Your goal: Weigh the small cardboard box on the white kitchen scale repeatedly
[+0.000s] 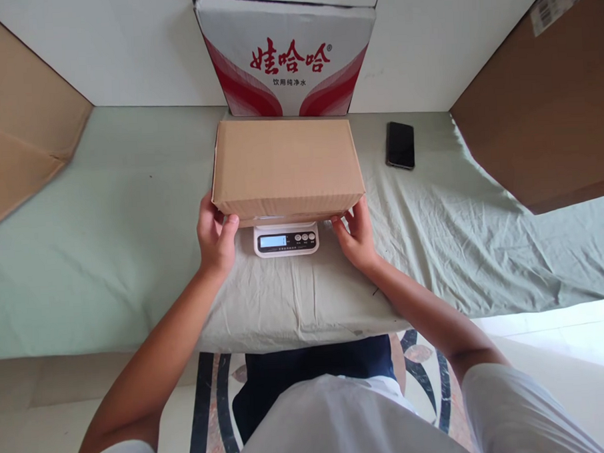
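Observation:
A closed brown cardboard box (286, 160) sits over a small white digital scale (287, 251), whose lit display and row of buttons stick out at the front. The scale's platform is hidden under the box. My left hand (217, 237) grips the box's lower front left corner, thumb on the front face and fingers around the side. At the opposite corner, my right hand (355, 234) holds the box the same way, its fingers partly tucked at the lower edge.
Behind the box stands a white and red printed carton (289, 60) against white panels. A black phone (400, 145) lies to the right on the green cloth (132, 227). Large cardboard boxes stand at far left (21, 112) and far right (552, 109).

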### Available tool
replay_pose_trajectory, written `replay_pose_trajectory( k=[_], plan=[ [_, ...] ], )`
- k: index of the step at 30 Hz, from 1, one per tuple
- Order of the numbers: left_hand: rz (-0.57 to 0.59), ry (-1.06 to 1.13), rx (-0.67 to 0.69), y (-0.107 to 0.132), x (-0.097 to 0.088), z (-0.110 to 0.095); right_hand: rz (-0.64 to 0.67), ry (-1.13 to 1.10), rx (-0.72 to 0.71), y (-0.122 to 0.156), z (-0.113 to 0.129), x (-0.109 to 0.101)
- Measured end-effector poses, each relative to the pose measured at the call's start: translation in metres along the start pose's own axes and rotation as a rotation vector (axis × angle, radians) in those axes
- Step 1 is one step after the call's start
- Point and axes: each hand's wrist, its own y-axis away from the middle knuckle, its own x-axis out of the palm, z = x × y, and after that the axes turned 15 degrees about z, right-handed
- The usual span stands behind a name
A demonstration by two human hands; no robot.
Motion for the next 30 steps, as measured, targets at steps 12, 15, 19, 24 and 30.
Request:
replay_pose_trajectory(
  k=[12,15,19,24,30],
  plan=[
    [0.03,0.008,-0.001,0.004,-0.002,0.006,-0.015,-0.008,0.006,0.002,0.004,-0.002],
    [0.023,0.001,0.054,0.003,-0.001,0.006,-0.027,-0.016,-0.013,0.003,0.005,-0.004],
    [0.029,-0.008,0.081,0.001,-0.003,0.007,-0.009,0.009,-0.019,0.004,0.007,-0.006],
    [-0.011,0.036,0.106,0.0,-0.008,0.012,-0.001,-0.013,-0.038,0.005,0.01,-0.01],
    [-0.056,0.055,0.008,0.0,-0.015,0.018,-0.014,-0.011,-0.017,0.006,0.009,-0.014]
  ],
)
